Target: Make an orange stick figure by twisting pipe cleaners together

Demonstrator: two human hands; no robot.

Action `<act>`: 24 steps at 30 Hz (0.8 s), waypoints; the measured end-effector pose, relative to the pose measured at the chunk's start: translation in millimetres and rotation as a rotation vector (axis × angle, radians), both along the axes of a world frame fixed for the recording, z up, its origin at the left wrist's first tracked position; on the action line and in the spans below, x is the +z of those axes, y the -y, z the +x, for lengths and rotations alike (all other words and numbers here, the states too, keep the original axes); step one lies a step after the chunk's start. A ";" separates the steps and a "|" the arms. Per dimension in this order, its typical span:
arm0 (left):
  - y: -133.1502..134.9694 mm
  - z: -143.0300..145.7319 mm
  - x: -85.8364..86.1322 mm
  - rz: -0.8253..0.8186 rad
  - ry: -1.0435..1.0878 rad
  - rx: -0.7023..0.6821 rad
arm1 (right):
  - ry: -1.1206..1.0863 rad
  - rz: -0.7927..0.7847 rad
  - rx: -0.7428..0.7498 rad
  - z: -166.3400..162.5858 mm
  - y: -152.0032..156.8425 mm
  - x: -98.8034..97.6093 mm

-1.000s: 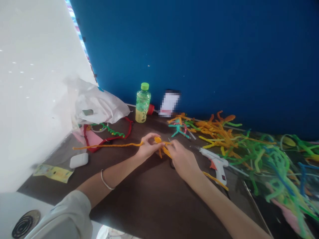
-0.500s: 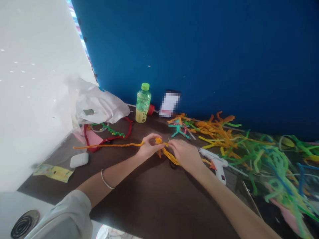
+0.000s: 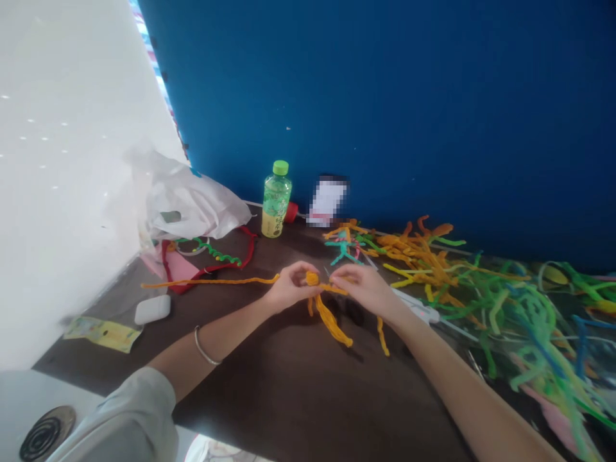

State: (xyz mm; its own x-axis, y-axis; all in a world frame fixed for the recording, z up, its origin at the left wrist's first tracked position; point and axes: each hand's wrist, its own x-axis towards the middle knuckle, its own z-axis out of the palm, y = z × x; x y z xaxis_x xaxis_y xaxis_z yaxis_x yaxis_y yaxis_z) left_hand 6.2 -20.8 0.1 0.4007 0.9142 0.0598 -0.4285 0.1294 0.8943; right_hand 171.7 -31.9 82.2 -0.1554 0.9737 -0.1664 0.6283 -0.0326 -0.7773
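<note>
A yellow-orange pipe-cleaner figure, with a rounded coil at its top and a bundle of strands hanging below, is pinched between the fingers of my left hand. One long strand stretches out to the left over the table. My right hand closes its fingertips on a side strand of the same colour, just right of the coil. Below that wrist dangles a loose strand end. Partly behind my right forearm lies a white glue gun.
A green-capped drink bottle and a phone with a blurred screen stand by the blue wall. Heaped pipe cleaners cover the right side. A plastic bag, white earphone case and yellow packet are on the left.
The hanging bundle has come out from under my right hand and now points down toward me. My right hand has shifted slightly right, with its fingers on the side strand.
</note>
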 end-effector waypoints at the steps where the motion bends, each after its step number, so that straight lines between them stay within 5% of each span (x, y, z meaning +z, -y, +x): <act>1: 0.1 0.1 -0.3 -0.003 0.009 -0.017 | -0.050 -0.045 -0.019 1.1 0.4 -1.5; 6: 0.7 0.5 -1.6 -0.046 0.009 -0.071 | -0.183 -0.236 -0.137 1.7 5.1 -9.5; 12: 1.1 0.9 0.7 -0.130 0.067 -0.024 | -0.366 -0.283 -0.211 -9.0 13.5 -22.4; 17: -1.5 1.0 -0.5 -0.138 0.035 0.116 | -0.197 -0.057 -0.152 -16.8 20.9 -27.6; 24: -2.5 2.2 0.5 -0.085 -0.114 0.268 | 0.351 0.260 0.033 -19.1 28.8 -24.5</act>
